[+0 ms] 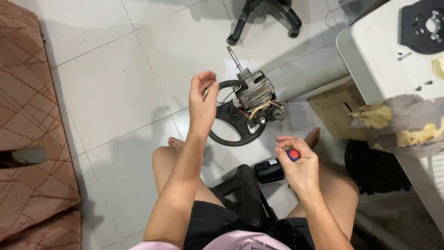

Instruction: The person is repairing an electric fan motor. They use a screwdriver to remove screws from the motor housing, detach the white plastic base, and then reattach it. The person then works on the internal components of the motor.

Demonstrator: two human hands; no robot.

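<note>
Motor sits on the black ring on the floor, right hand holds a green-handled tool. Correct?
Not quite. The tool handle in the right hand is red and blue, not green, as the head view shows. The motor does sit on the black ring on the floor.

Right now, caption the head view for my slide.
Seated person raises left hand above a motor on the floor, right hand gripping a screwdriver.

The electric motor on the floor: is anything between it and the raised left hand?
Only a thin wire. In the head view it crosses the bare gap from the motor toward the left hand, above the black ring under the motor.
</note>
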